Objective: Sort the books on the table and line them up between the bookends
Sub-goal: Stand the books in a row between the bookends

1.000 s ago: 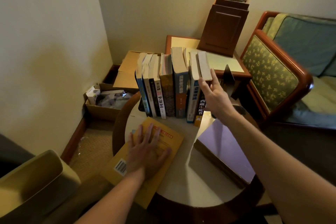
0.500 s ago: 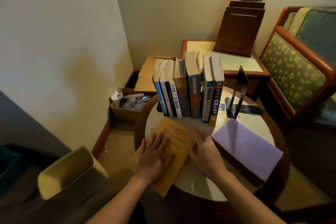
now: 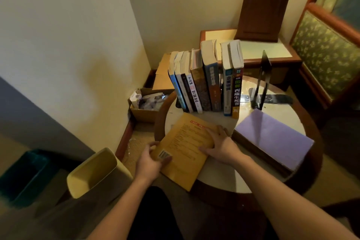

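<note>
A yellow book [image 3: 187,146] lies flat, back cover up, on the round table [image 3: 222,179], its near corner hanging over the edge. My left hand [image 3: 151,160] grips its near left corner by the barcode, thumb on top. My right hand [image 3: 222,146] rests on its right edge, fingers spread over the cover. Behind it several books [image 3: 206,82] stand upright in a row. A black bookend [image 3: 262,84] stands apart to the right of the row. The left bookend is hidden. A thick purple book [image 3: 272,138] lies flat at the right.
A side table [image 3: 270,52] with a dark wooden lamp base [image 3: 263,8] stands behind. An armchair [image 3: 327,48] is at the right. On the floor at the left are cardboard boxes [image 3: 146,107], a cream bin [image 3: 93,171] and a teal bin [image 3: 23,175].
My right hand left the standing row and came down onto the yellow book. My left hand slid from flat on the cover to gripping its near left corner. The view shifted left.
</note>
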Available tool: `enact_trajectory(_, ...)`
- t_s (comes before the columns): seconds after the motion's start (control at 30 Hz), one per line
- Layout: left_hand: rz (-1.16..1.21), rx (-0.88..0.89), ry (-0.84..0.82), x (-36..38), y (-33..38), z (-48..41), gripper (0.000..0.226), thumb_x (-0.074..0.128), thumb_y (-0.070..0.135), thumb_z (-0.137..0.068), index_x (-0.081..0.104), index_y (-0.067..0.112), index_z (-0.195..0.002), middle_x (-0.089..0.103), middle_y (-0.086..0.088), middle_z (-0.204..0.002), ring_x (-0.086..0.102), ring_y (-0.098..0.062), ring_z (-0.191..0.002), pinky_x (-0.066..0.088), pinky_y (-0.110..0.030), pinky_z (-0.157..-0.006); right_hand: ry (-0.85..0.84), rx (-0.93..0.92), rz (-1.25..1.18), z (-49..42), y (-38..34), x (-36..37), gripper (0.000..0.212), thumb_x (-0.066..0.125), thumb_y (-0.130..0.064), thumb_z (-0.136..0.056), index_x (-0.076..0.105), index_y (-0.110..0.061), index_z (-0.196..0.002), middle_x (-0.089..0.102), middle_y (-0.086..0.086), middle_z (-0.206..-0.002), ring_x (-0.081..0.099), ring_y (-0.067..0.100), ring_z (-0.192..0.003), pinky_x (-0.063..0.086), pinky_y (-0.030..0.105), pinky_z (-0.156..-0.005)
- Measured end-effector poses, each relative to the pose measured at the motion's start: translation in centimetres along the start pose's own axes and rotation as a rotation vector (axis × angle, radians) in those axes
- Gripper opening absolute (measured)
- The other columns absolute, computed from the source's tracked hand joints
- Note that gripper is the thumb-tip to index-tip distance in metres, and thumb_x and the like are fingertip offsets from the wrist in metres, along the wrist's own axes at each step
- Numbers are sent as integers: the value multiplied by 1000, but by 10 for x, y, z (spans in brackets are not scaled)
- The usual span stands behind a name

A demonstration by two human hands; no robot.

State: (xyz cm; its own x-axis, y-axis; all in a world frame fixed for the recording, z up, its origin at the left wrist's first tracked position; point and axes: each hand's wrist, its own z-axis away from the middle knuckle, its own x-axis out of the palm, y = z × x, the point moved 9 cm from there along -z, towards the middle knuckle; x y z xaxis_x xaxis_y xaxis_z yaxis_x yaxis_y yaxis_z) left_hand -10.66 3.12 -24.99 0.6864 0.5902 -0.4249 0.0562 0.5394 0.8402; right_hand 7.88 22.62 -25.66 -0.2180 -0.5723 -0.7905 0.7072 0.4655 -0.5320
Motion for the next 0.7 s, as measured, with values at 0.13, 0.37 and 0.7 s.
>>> enact_trajectory(0.13, 129, 84, 173, -19, 16, 2, 38, 77, 28, -87, 56, 35, -117, 59, 14, -108, 61, -16, -103, 51, -28, -67, 65, 46, -70, 0, 10, 4, 91, 62, -65, -86, 13, -34, -157, 5, 10, -164, 27, 35, -146, 40, 45, -113)
enact_trajectory(0.37, 278, 43, 145, 18, 12, 25, 48, 57, 22, -101, 48, 39, -144, 44, 8, -148, 41, -10, -126, 42, -37, -101, 125, 123, -51, 4, 18, 9, 94, 54, -71, -87, 5, -35, -158, 11, 13, -159, 32, 35, -142, 45, 48, -108)
enact_trajectory(0.7, 399, 9, -19, 21, 15, 16, 58, 72, 6, -88, 59, 35, -136, 57, 7, -133, 55, -8, -110, 53, -22, -80, 159, 100, -120, 10, 16, 13, 92, 53, -76, -83, 14, -36, -155, 19, 11, -154, 39, 32, -138, 48, 48, -105)
